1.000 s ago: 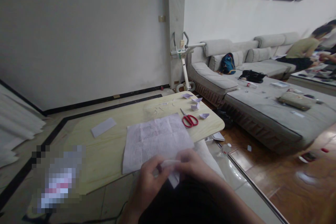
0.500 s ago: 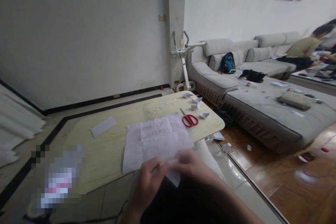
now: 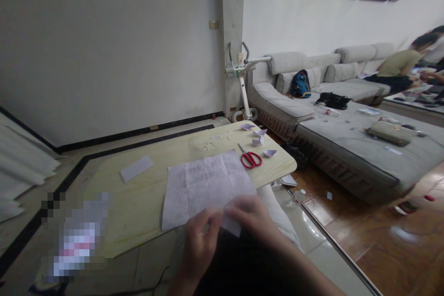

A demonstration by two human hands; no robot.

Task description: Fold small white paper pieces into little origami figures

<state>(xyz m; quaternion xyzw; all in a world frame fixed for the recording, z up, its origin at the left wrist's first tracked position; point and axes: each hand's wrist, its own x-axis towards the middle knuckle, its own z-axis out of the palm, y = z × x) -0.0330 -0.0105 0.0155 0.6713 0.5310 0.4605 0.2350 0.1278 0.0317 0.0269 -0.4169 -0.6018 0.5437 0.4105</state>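
A small piece of white paper [image 3: 231, 225] is pinched between my two hands at the table's near edge. My left hand [image 3: 201, 231] has its fingers closed at the paper's left end. My right hand [image 3: 248, 212], slightly blurred, closes on it from the right. Just beyond my hands a large creased printed sheet [image 3: 208, 185] lies flat on the table. Scissors with red handles [image 3: 251, 160] rest beside the sheet's right edge. Several small folded paper shapes [image 3: 258, 140] stand near the table's far right corner.
The pale wooden table [image 3: 138, 203] also bears a folded white paper [image 3: 137, 169] at left and thin paper scraps [image 3: 210, 143] at the back. Right of it stand a grey sofa [image 3: 347, 148] and a plastic bottle [image 3: 299, 195] on the floor. A person [image 3: 398, 64] sits far right.
My hands have shifted slightly on the small paper, the right one a little lower around it. Its hanging corner has turned and moved up and right. The things on the table stay put.
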